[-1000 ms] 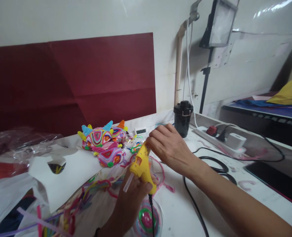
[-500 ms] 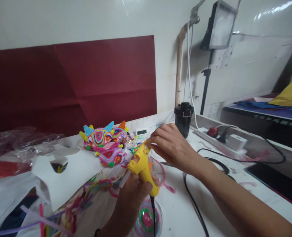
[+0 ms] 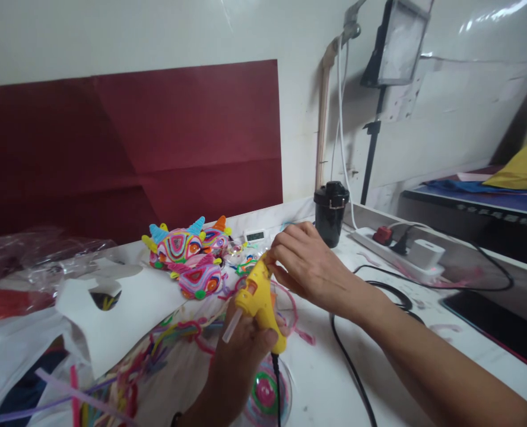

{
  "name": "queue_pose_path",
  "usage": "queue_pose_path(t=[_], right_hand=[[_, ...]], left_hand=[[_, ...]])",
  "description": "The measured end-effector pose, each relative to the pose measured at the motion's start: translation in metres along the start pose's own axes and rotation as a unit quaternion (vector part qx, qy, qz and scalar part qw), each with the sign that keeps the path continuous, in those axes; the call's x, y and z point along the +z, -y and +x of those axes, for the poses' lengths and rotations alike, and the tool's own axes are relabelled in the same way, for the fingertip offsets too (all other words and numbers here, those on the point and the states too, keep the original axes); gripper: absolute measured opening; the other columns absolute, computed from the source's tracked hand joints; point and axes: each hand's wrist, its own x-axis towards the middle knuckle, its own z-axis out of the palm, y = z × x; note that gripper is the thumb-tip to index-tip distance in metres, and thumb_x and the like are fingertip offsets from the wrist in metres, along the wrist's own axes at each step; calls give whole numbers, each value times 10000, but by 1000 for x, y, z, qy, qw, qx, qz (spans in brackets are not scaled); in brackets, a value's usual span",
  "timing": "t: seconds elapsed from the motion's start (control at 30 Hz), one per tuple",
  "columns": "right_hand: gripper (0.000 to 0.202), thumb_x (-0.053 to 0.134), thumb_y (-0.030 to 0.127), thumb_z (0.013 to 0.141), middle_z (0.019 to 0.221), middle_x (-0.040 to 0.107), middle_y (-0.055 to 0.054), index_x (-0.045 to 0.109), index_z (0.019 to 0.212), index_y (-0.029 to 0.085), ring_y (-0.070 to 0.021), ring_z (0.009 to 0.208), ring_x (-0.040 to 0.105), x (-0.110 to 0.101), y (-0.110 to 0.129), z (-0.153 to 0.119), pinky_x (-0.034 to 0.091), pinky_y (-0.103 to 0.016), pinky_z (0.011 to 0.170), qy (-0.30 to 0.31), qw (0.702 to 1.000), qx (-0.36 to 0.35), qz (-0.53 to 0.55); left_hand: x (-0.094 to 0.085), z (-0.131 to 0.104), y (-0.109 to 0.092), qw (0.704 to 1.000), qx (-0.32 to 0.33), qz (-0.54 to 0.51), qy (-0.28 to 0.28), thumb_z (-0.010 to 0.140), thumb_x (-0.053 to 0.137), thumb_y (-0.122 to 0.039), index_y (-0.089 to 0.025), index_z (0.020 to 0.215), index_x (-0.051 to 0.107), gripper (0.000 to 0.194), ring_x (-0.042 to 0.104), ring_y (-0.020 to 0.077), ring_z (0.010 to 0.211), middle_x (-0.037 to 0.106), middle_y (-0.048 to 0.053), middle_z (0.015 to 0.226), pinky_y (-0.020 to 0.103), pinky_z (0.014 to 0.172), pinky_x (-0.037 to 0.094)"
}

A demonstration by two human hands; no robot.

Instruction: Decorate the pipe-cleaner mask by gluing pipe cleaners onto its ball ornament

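Note:
My left hand [image 3: 241,350] is wrapped round the handle of a yellow hot glue gun [image 3: 260,296], its front end facing away from me. A clear glue stick [image 3: 232,326] pokes out of the gun's rear. My right hand [image 3: 305,258] is closed, its fingertips bent down at the gun's front end. The nozzle and whatever those fingertips pinch are hidden. Beneath the gun, a round disc of coiled coloured strands [image 3: 264,391] lies on the table, partly covered by the black cord [image 3: 276,373]. Left of the gun are colourful horned animal-face pieces [image 3: 196,279].
Loose coloured fuzzy strips [image 3: 156,350] and a white cut-out sheet [image 3: 121,308] lie on the left. At the back stand a small digital display [image 3: 255,236] and a black lidded cup [image 3: 332,213]. A power strip [image 3: 392,255], black cable and phone [image 3: 499,326] occupy the right.
The rear of the glue gun and its glue stick have shifted slightly right and down in view. Both hands keep nearly the same positions and grip.

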Motion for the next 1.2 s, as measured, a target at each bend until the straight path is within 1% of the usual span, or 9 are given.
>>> queue_pose_path(t=[0.1,0.2,0.33,0.53,0.73,0.8,0.9,1.03,1.2], right_hand=[[255,406,195,967,735,611,-64,565,771,162,-202,712,480,3,1,0,315,-371,687,-1,1000,7,4],[242,400,185,958,717,595,-62,543,764,172,-201,690,462,4,0,0,320,-371,680,-21,999,18,19],[186,426,156,924,730,573,-59,516,763,171,-193,692,474,-2,-5,-2,331,-370,694,-50,995,40,75],[147,456,181,945,787,586,-49,533,821,172,-186,746,514,-8,-15,-8,339,-363,735,-27,985,61,157],[145,475,209,960,821,635,-59,598,899,161,-201,802,528,3,-16,-7,330,-377,764,-28,993,24,113],[158,471,195,958,817,642,-63,612,898,158,-203,798,526,4,-14,-6,328,-382,764,-25,995,16,92],[184,465,195,960,792,644,-66,622,875,150,-203,781,522,4,-12,-6,330,-389,762,-31,998,6,57],[229,418,160,971,773,631,-62,619,861,153,-203,766,503,3,-10,-6,332,-405,779,-25,1000,-16,1],[236,414,108,946,737,595,-61,617,831,142,-208,745,472,8,-7,-6,338,-407,781,-28,997,-34,-57]], left_hand=[[1,-1,-3,1000,-6,4,3,680,749,-360,-199,936,549,362,675,213,737,705,29,786,313,649,512],[4,-1,-4,1000,3,-15,-19,661,766,-368,-196,943,564,387,669,214,713,694,23,744,303,621,495],[7,3,-6,999,26,-34,-21,651,781,-389,-207,931,568,396,655,202,643,688,9,696,298,584,474],[4,5,-11,999,16,-47,-9,648,791,-407,-203,1028,580,480,638,197,613,697,17,685,297,579,462],[6,2,-15,997,-25,-79,-5,635,800,-450,-198,922,621,421,616,161,594,710,39,731,262,552,444],[7,2,-15,995,-28,-93,-1,613,809,-465,-206,934,617,455,601,157,563,700,29,703,257,526,427],[7,2,-15,995,-22,-92,-8,610,812,-456,-211,977,602,489,603,164,559,699,27,694,262,527,424],[8,-3,-19,997,-32,-63,-34,645,795,-421,-194,916,607,400,645,198,629,716,49,733,277,551,453],[11,-8,-22,995,-44,-78,-34,646,803,-394,-196,877,609,360,665,209,677,712,47,753,297,600,489]])
